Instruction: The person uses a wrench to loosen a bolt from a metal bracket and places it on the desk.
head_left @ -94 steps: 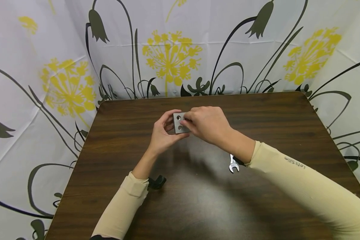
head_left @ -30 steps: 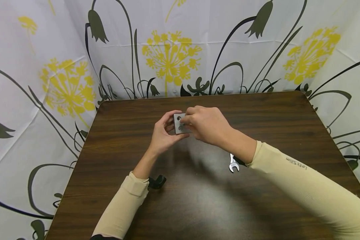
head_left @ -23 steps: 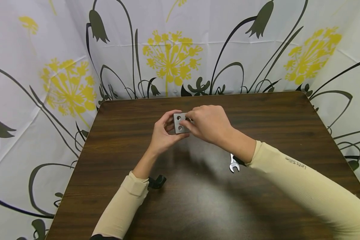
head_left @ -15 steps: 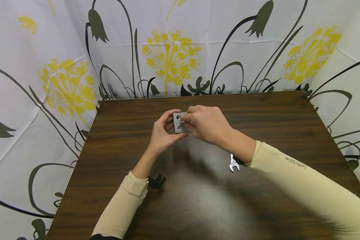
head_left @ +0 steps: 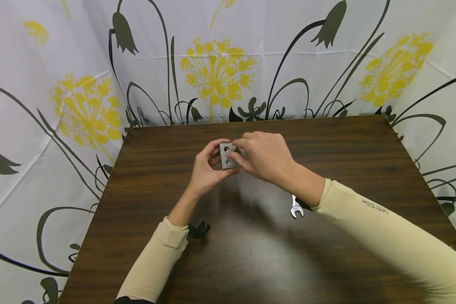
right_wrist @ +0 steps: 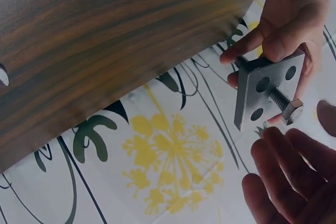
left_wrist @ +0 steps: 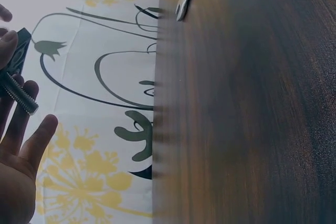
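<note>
A grey metal plate (head_left: 224, 155) with round holes is held up above the table by my left hand (head_left: 207, 169), whose fingers and thumb grip its edges. In the right wrist view, a hex bolt (right_wrist: 292, 111) stands out from the plate's face (right_wrist: 252, 98), beside three open holes. Its threads show below the head. My right hand (head_left: 267, 156) is at the bolt head, with thumb and fingers spread and apart from it in the right wrist view. The left wrist view shows a threaded bolt end (left_wrist: 23, 97) sticking out near my left fingers.
An open-end wrench (head_left: 297, 210) lies on the brown wooden table (head_left: 167, 169), partly hidden under my right forearm. A black wrist mount (head_left: 199, 230) juts from my left sleeve. A flower-patterned curtain (head_left: 281, 25) hangs behind the table's far edge.
My right fingers have moved back and forth around the bolt head. Half a second ago they were close together; now thumb and index finger are spread. The left hand and plate stay nearly still.
</note>
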A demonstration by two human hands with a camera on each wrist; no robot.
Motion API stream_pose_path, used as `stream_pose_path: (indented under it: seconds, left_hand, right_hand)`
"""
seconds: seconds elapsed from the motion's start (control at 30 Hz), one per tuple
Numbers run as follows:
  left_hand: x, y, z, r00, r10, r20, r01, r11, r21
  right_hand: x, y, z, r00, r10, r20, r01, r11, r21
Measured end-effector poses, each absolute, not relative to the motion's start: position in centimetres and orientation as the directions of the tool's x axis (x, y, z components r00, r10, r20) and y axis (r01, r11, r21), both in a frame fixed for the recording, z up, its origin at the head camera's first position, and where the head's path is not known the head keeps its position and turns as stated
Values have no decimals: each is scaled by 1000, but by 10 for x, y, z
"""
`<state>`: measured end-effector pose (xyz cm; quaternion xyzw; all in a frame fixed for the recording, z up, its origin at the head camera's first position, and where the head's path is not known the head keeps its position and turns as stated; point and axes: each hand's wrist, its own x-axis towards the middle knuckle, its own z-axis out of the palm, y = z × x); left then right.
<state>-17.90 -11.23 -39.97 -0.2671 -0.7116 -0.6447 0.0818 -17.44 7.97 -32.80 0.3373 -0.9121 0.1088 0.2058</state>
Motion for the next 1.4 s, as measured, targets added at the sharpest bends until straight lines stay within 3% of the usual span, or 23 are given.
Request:
stream_pose_path:
  seconds: [0.17,0.37,0.5,0.9,1.2,1.4]
  left_hand:
    - [-179,-113,-398,-844,270,463,491,41,870]
    - [-180,-111,-397,-848,273,453,483,52,874]
    - [-181,-110,-399,-846,275,458,486,42,873]
    - [-185,-110,-405,-839,270,473,496,22,868]
    - [-196,-112,-423,-839,271,472,496,20,868]
    - [-195,-112,-423,-841,273,467,492,27,870]
  right_hand:
    - [-175,78,-328,-724,-543,425,-623,780,-64]
    - [-175,80,-330,-635,-623,457,-712,702,-32]
    - [-174,81,-330,-611,-641,465,-732,681,-23]
    - [-174,80,-327,-748,-510,425,-591,804,-74]
    - [-175,83,-331,-607,-649,458,-738,674,-23]
    - [-174,82,-332,-623,-634,458,-724,689,-31]
